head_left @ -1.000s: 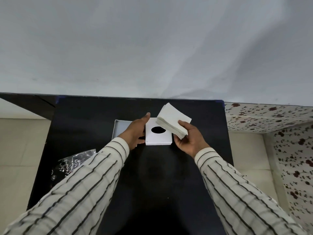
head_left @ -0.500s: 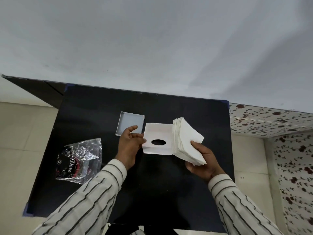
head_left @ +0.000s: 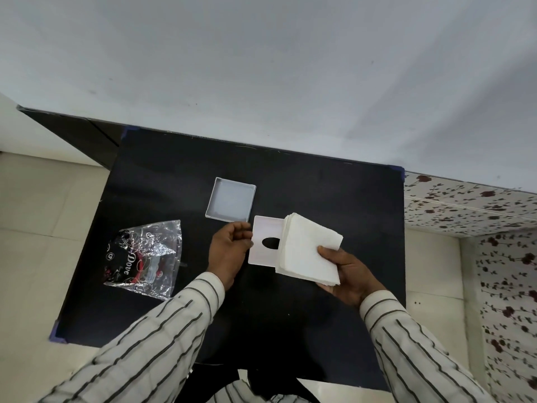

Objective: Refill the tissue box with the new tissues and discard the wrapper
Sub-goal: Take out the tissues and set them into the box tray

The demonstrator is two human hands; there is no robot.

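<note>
A: Far left?
B: Wrapper [head_left: 144, 258] is lying crumpled on the black table [head_left: 334, 199], well apart from both hands.
A: Next over?
B: Open tray [head_left: 231, 202] is sitting empty, hollow side up, just beyond the left hand [head_left: 228, 253].
A: That hand?
B: It is pinching the left edge of the lid [head_left: 265, 242], oval hole showing.
A: And right?
B: Right hand [head_left: 350, 273] is gripping the tissues [head_left: 309, 250], thumb on top; the stack is overlapping the lid's right edge.

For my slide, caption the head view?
Left hand holds the lid, right hand the tissue stack; wrapper lies aside.
</note>
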